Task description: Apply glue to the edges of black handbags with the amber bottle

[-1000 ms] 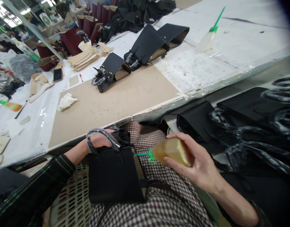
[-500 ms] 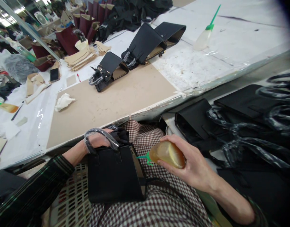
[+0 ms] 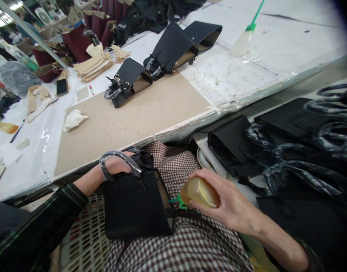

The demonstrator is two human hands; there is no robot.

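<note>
A black handbag [image 3: 135, 206] rests on the checked apron over my lap, its open edge facing right. My left hand [image 3: 118, 164] reaches under the plastic-wrapped handle [image 3: 128, 160] at the bag's top; its fingertips are hidden behind dark cloth [image 3: 146, 160]. In my right hand [image 3: 228, 200] is a squeeze bottle [image 3: 200, 192] of amber liquid, fingers wrapped round it. The bottle's green nozzle [image 3: 175, 200] points left, close to the bag's open side edge.
On the worktable [image 3: 133, 117] lie more black bags [image 3: 173, 47], crumpled paper [image 3: 74, 119], beige pieces [image 3: 94, 66], a phone [image 3: 62, 87] and a pale bottle [image 3: 243, 40]. Black bags with wrapped handles [image 3: 298, 177] pile up at the right. A plastic basket [image 3: 87, 241] stands below left.
My right hand has tilted the bottle, and its nozzle has moved slightly down and right, along the bag's side edge. My left hand remains at the bag's top. The view has shifted slightly.
</note>
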